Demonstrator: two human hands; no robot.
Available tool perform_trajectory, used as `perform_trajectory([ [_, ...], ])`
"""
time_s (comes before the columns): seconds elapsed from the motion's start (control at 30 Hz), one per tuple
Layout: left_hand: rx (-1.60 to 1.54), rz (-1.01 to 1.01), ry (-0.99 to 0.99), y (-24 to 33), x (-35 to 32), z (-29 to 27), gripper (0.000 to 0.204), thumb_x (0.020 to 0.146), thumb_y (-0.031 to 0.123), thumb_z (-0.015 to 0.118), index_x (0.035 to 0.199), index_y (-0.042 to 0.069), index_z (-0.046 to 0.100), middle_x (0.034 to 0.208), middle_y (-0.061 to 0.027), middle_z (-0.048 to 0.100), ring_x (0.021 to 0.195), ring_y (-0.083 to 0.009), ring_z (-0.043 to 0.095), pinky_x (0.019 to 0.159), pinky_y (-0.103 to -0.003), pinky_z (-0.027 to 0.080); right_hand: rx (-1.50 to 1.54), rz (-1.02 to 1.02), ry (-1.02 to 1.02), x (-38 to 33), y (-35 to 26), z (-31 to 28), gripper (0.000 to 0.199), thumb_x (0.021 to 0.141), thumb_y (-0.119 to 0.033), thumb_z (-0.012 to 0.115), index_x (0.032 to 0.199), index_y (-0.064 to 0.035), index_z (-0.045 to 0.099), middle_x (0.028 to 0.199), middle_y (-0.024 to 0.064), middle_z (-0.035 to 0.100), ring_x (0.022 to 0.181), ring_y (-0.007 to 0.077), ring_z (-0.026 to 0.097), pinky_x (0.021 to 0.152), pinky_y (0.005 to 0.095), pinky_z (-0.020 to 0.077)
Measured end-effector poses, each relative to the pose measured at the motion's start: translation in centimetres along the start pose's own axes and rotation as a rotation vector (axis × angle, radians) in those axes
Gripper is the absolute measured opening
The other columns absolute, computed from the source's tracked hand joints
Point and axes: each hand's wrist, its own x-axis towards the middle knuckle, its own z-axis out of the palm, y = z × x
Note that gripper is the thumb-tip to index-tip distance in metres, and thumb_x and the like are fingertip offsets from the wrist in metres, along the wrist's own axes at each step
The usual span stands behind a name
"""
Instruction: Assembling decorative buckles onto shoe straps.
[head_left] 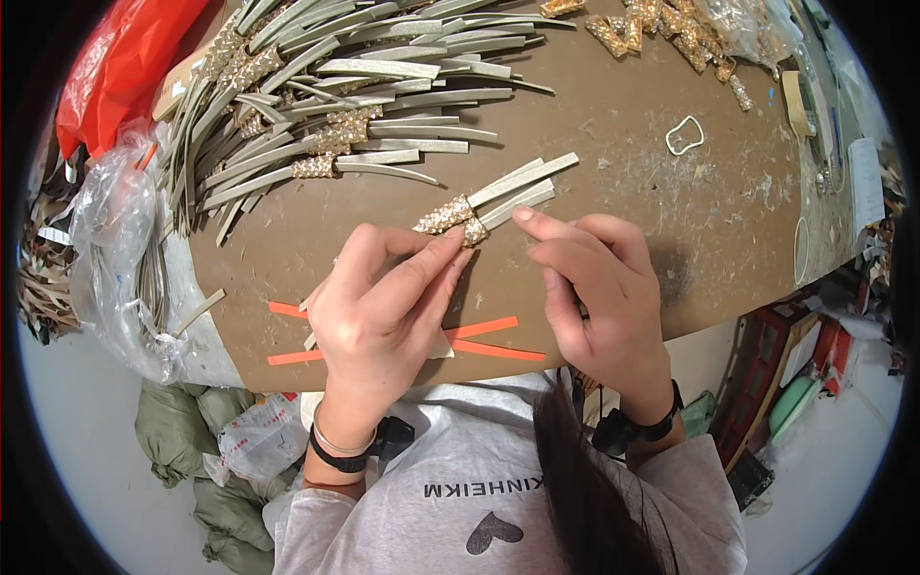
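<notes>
Head view: at a scuffed brown worktable [671, 220], a worker's left hand [379, 307] pinches a gold studded ornament [450, 217] onto pale straps [517, 187]; the right hand [589, 287], fingers curled, presses beside it. A slack pinch could skew the ornament. Finished straps [335, 105] pile behind, orange strips [479, 340] near, sacks below.

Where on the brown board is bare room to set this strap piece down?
Bare board lies right of the strap in hand, below the white loop. The strap pile crowds the upper left; glittery trims fill the top right.
</notes>
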Motion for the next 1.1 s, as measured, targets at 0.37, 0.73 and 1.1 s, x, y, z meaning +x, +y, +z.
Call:
perform_trajectory([
  [0.37,0.014,0.033,0.02,-0.2,-0.1,0.1,0.022,0.068,0.003,0.077,0.09,0.007,0.073,0.073,-0.002,0.059,0.055,-0.0132,0.057,0.049,-0.026,0.045,-0.019,0.433,0.2,1.7,-0.6,-0.4,0.014,0.079,-0.01,0.066,0.09,-0.0049,0.062,0.083,0.0097,0.055,0.079,0.0268,0.054,0.068,0.0368,0.0435],
  [0.73,0.025,0.01,0.007,-0.2,-0.1,0.0,0.021,0.068,0.006,0.077,0.089,0.009,0.073,0.072,-0.0005,0.059,0.053,-0.0129,0.055,0.047,-0.026,0.043,-0.058,0.462,0.244,2.4,-0.9,1.2,0.013,0.074,-0.012,0.07,0.085,-0.0073,0.063,0.079,0.0059,0.054,0.074,0.0224,0.053,0.067,0.0345,0.0427],
  [1.1,0.062,0.118,0.057,-0.6,0.0,0.3,0.021,0.067,0.005,0.077,0.087,0.008,0.073,0.073,-0.0002,0.06,0.052,-0.0144,0.054,0.046,-0.027,0.042,0.36,0.467,0.384,1.7,-0.6,1.2,0.009,0.078,0.007,0.067,0.082,0.0013,0.061,0.087,0.0019,0.055,0.063,0.0007,0.046,0.054,0.0142,0.0356],
])
